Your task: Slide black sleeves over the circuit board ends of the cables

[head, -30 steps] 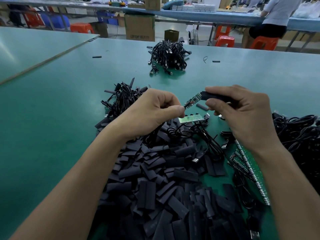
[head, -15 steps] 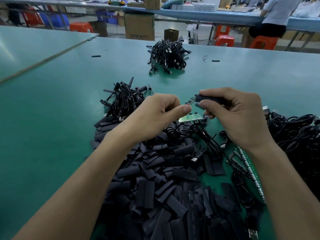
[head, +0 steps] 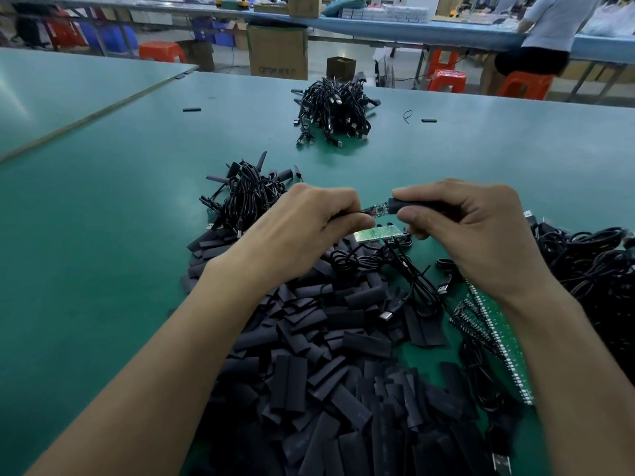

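Hands at work: you pinch the nine o'clock end of a cable's bare circuit board [head: 376, 208] between the thumb and forefinger of your left hand [head: 302, 231]. Your right hand [head: 474, 235] curls around a black sleeve [head: 412, 205] whose mouth sits over the board's three o'clock end, at the centre of the view. Most of the sleeve is hidden inside your right fingers, and the cable itself cannot be made out. Your forearms cover part of the loose pile of sleeves [head: 326, 372] heaped at six o'clock. A green panel of boards [head: 494, 338] at four o'clock runs under your right wrist, and a cable heap [head: 591, 262] at three o'clock is cut off by the frame edge. The green table [head: 103, 235] also carries a small cable bundle [head: 245, 197] at ten o'clock of your hands and a larger bundle [head: 331, 111] at twelve. Beyond stand a cardboard box [head: 277, 51], orange stools [head: 446, 80] and, at one o'clock, a seated person [head: 549, 29] cropped at the shoulders.
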Tool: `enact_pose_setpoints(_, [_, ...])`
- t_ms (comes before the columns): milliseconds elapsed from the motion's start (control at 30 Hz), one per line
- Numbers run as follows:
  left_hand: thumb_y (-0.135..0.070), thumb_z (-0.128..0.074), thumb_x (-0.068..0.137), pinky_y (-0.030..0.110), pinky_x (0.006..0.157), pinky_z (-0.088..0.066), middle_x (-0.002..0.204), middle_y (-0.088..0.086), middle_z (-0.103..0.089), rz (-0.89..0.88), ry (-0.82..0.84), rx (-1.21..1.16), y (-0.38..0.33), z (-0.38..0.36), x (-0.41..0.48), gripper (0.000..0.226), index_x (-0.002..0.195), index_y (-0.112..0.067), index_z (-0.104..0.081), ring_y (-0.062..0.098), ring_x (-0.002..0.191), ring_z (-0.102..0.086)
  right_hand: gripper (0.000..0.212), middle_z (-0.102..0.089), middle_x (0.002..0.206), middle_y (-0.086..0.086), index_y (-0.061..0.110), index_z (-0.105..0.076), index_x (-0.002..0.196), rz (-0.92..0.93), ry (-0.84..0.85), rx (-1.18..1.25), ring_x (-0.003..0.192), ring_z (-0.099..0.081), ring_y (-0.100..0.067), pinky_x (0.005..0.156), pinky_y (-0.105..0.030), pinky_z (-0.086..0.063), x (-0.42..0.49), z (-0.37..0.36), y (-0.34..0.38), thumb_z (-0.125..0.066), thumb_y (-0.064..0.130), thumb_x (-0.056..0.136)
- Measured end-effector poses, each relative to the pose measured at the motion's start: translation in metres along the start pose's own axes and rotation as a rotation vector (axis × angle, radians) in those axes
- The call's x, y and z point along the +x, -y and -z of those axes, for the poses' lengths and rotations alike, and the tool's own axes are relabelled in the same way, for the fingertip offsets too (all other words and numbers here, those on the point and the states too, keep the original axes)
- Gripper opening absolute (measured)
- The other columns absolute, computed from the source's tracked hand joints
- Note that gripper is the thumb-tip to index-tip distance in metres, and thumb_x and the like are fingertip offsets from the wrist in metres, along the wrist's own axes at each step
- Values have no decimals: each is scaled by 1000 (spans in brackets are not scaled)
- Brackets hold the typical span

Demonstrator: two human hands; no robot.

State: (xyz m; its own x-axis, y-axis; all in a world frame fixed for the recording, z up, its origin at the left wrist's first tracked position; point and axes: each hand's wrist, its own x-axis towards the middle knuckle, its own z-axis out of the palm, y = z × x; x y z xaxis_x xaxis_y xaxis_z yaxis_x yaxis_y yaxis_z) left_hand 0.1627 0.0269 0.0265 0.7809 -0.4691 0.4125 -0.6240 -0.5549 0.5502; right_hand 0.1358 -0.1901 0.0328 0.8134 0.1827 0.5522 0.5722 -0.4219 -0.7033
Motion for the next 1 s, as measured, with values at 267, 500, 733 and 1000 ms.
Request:
enact_pose_setpoints(267, [-36,-70,89,40,60,-50,64,-2,-65,2,-5,-36,-3,-3,0,23,84,-14,-72,18,60,-61,22,-75,82,20,29,-75,99,-49,118,67,71,-69,-2,70,-13,-51,0,-5,3,-77,15,82])
enact_pose_setpoints(500, [-37,-58,100,28,45,-38,69,-7,-72,132,16,-243,-6,1,-1,25,83,-26,-73,12,46,-47,21,-76,75,5,25,-75,94,-78,13,158,64,-70,-9,66,-19,-55,0,-9,-2,-75,7,84])
enact_pose_setpoints(733, [-35,-57,100,43,65,-56,70,-9,-72,162,29,-218,-6,2,1,27,81,-23,-71,30,69,-67,20,-76,78,2,21,-75,95,-88,-9,232,63,-69,-11,65,-20,-56,0,-10,2,-75,7,82])
enact_pose_setpoints(1000, [-30,-56,102,11,48,-36,70,-8,-70,108,55,-150,-5,-3,1,25,88,-19,-74,0,46,-49,23,-77,82,12,28,-74,100,-86,25,130,68,-72,-10,67,-20,-56,-1,-15,3,-76,12,84])
